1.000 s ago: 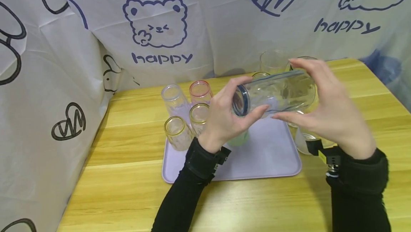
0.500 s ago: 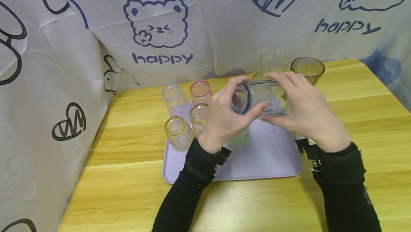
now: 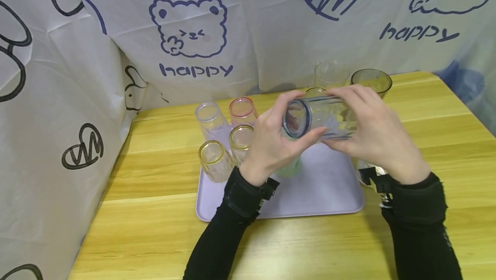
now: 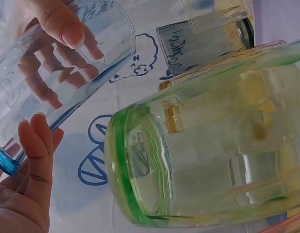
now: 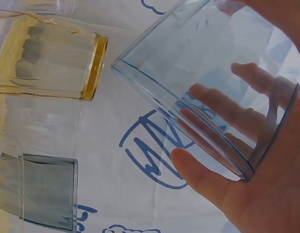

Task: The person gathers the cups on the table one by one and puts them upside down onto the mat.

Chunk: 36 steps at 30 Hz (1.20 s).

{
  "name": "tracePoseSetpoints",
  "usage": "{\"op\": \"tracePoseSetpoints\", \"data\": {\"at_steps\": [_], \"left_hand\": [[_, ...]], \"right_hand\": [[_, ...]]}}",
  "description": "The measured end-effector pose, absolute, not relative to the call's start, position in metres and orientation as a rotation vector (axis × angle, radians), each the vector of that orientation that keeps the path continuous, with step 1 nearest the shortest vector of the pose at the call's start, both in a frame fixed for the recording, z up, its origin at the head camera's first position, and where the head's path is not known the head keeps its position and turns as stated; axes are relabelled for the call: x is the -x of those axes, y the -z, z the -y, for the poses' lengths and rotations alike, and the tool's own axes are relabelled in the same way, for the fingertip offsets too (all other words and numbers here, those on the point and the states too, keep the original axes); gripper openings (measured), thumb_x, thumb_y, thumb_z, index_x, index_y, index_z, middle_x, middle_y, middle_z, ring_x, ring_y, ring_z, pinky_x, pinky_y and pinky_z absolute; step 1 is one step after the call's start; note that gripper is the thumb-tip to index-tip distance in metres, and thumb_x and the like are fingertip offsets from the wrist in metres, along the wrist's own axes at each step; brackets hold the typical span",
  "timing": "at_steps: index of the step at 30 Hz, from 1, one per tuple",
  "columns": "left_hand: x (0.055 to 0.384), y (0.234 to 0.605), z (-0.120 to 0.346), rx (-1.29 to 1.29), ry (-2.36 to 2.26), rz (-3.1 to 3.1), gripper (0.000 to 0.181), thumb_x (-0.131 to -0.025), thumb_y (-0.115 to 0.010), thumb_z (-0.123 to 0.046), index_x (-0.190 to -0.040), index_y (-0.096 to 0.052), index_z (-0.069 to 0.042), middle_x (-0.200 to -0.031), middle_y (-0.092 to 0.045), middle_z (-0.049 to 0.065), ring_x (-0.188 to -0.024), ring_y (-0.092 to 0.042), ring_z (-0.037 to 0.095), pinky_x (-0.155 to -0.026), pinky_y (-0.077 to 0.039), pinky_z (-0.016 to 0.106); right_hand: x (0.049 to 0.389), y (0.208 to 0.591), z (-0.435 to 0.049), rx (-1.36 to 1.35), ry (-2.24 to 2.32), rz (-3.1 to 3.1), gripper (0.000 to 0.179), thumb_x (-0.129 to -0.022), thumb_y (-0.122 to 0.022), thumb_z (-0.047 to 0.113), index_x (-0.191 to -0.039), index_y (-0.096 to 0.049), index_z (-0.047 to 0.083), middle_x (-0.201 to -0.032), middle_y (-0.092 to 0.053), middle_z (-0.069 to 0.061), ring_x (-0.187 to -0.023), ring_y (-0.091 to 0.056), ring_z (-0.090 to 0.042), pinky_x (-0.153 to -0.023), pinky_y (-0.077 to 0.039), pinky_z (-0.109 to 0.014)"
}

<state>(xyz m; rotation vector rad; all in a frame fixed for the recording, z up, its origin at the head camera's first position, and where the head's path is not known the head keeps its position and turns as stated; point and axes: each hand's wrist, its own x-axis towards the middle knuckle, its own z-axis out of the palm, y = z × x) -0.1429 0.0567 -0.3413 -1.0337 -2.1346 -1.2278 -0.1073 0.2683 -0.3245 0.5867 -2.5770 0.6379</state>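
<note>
A clear, blue-tinted drinking glass (image 3: 329,116) lies tilted on its side in the air above the tray, its thick base toward the left. My left hand (image 3: 271,140) holds the base end between thumb and fingers. Around the other end curls my right hand (image 3: 381,135), thumb below and fingers above, hiding the rim in the head view. In the right wrist view, the rim of the blue-tinted glass (image 5: 164,68) shows beside the palm. Just below my left hand stands a green-tinted glass (image 3: 289,167), partly hidden; it looms large in the left wrist view.
A lilac tray (image 3: 317,198) on the wooden table bears upside-down glasses at its left: a yellow-rimmed glass (image 3: 215,163), a red-rimmed glass (image 3: 243,110) and a clear glass (image 3: 211,120) among them. A smoky dark glass (image 3: 372,81) and another clear glass (image 3: 331,73) stand at the back right.
My right hand has moved left from the glass's open end and closed further round its side, then shifted slightly right. The base has tilted a little toward the camera. My left hand barely moved.
</note>
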Motion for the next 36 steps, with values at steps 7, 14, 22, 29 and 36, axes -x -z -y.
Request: {"op": "tracePoseSetpoints", "data": {"at_steps": [7, 14, 22, 29, 36], "left_hand": [[0.143, 0.341, -0.055, 1.136, 1.273, 2.152, 0.075, -0.081, -0.081, -0.026, -0.143, -0.046, -0.005, -0.119, -0.07, 0.013, -0.094, -0.069, 0.017, -0.081, -0.053, 0.016], [0.145, 0.342, -0.055, 1.233, 1.353, 2.149, 0.073, -0.101, -0.046, -0.059, -0.151, -0.038, -0.007, -0.128, -0.067, 0.016, -0.09, -0.068, 0.017, -0.082, -0.054, 0.017], [0.145, 0.343, -0.054, 1.174, 1.212, 2.299, 0.061, -0.106, -0.04, -0.05, -0.153, -0.041, -0.011, -0.148, -0.056, 0.008, -0.108, -0.068, 0.02, -0.098, -0.052, 0.028], [0.145, 0.344, -0.055, 1.136, 1.031, 2.494, 0.052, -0.104, -0.053, -0.033, -0.152, -0.045, -0.014, -0.151, -0.054, 0.003, -0.13, -0.058, 0.017, -0.111, -0.046, 0.03], [0.146, 0.344, -0.053, 1.131, 0.87, 2.566, 0.044, -0.105, -0.051, -0.03, -0.146, -0.051, -0.014, -0.144, -0.06, 0.004, -0.134, -0.056, 0.02, -0.115, -0.044, 0.033]], "right_hand": [[0.108, 0.324, -0.278, -0.606, -0.716, 2.539, 0.094, -0.056, -0.098, 0.012, -0.138, -0.054, 0.005, -0.128, -0.059, -0.018, -0.115, -0.054, -0.035, -0.091, -0.049, -0.053], [0.112, 0.328, -0.298, -0.6, -0.867, 2.492, 0.096, -0.052, -0.098, 0.005, -0.138, -0.054, 0.004, -0.127, -0.062, -0.014, -0.114, -0.054, -0.02, -0.099, -0.04, -0.02], [0.111, 0.334, -0.322, -0.42, -1.231, 2.476, 0.101, -0.053, -0.095, -0.006, -0.142, -0.053, 0.018, -0.126, -0.06, 0.019, -0.113, -0.054, 0.004, -0.095, -0.04, -0.008], [0.111, 0.336, -0.337, -0.345, -1.441, 2.477, 0.106, -0.059, -0.089, -0.012, -0.15, -0.045, 0.021, -0.139, -0.057, 0.008, -0.124, -0.052, -0.008, -0.102, -0.041, -0.016], [0.116, 0.341, -0.335, -0.407, -1.591, 2.442, 0.101, -0.063, -0.083, -0.016, -0.15, -0.043, 0.017, -0.139, -0.058, 0.003, -0.124, -0.055, -0.008, -0.097, -0.047, -0.012]]}}
